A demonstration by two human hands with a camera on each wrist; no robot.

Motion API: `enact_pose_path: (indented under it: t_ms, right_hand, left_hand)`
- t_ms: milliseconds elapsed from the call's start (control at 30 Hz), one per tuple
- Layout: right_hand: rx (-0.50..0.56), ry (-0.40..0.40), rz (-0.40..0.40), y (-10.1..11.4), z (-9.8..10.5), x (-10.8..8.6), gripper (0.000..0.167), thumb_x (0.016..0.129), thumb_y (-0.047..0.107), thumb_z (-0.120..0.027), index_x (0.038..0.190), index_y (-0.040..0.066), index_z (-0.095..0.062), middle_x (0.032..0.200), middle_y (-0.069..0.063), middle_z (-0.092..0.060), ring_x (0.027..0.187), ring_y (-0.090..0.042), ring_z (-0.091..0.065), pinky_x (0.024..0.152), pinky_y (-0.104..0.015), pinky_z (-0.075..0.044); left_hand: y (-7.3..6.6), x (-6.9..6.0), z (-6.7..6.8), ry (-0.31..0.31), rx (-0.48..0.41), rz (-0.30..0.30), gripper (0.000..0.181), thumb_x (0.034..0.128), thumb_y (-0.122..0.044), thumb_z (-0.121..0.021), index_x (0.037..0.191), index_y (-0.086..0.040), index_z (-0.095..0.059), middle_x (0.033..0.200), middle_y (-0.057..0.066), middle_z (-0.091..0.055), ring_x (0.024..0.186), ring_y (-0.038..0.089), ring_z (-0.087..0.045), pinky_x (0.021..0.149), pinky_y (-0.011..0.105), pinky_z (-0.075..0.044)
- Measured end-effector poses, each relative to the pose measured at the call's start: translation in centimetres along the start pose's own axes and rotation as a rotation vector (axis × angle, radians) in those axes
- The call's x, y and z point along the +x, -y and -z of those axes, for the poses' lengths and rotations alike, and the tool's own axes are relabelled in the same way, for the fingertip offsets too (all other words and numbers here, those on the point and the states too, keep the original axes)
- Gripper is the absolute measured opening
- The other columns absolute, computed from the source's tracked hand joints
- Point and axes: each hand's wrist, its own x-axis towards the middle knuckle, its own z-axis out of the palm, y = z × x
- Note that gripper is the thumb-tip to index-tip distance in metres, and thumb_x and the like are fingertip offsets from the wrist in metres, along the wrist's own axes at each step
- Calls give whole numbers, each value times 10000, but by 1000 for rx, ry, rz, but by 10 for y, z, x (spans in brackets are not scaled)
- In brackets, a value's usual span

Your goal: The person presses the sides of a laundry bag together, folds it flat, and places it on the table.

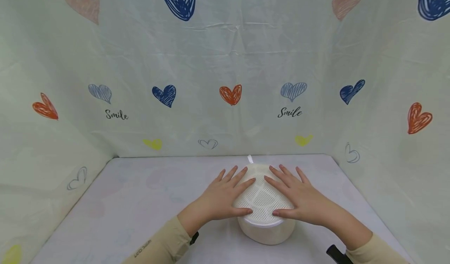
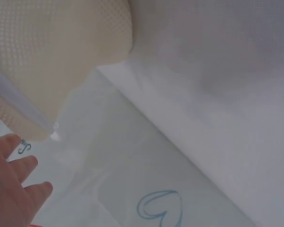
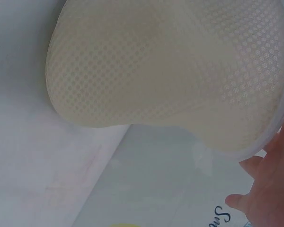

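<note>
A cream mesh laundry bag point(image 1: 261, 201), rounded and standing up from the table, is between both hands in the head view. Pale trim runs round its upper edge, and a small white tab point(image 1: 250, 159) sticks up at its far side. My left hand point(image 1: 225, 197) rests on the bag's left side with its fingers spread. On the opposite side my right hand point(image 1: 301, 198) touches it, fingers likewise straight and spread. The mesh wall point(image 3: 132, 71) fills much of the right wrist view, with fingertips at the lower right. What lies inside the bag is hidden.
The bag stands on a white-covered table point(image 1: 140, 201). A pale curtain point(image 1: 211, 61) printed with hearts and "Smile" encloses the back and both sides. Black wrist straps point(image 1: 338, 254) show near the sleeves.
</note>
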Motion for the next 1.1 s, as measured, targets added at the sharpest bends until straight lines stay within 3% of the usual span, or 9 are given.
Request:
enact_pose_path:
  t_ms: [400, 633, 1100]
  right_hand:
    - [31, 41, -20, 2, -6, 3, 854, 829, 725, -542, 1511, 235, -386, 1613, -39, -194, 1467, -351, -119, 1130, -588, 36]
    - [30, 32, -14, 0, -9, 0, 850, 835, 717, -546, 1516, 237, -376, 1614, -35, -188, 1473, -325, -106, 1114, -628, -35]
    - [50, 32, -25, -5, -13, -6, 856, 846, 704, -547, 1530, 232, -344, 1616, -47, -181, 1476, -322, -86, 1133, -582, 16]
  left_hand:
    - [-2, 2, -8, 14, -24, 4, 820, 889, -727, -437, 1560, -299, -241, 1627, 28, -115, 1474, 285, -122, 1144, 540, -174]
    - [-5, 3, -8, 19, -36, 2, 821, 890, -717, -452, 1560, -289, -247, 1626, 29, -122, 1472, 282, -137, 1141, 535, -192]
    - [-8, 8, -15, -7, -14, -33, 828, 894, -726, -428, 1562, -270, -246, 1625, 52, -118, 1468, 302, -149, 1127, 553, -216]
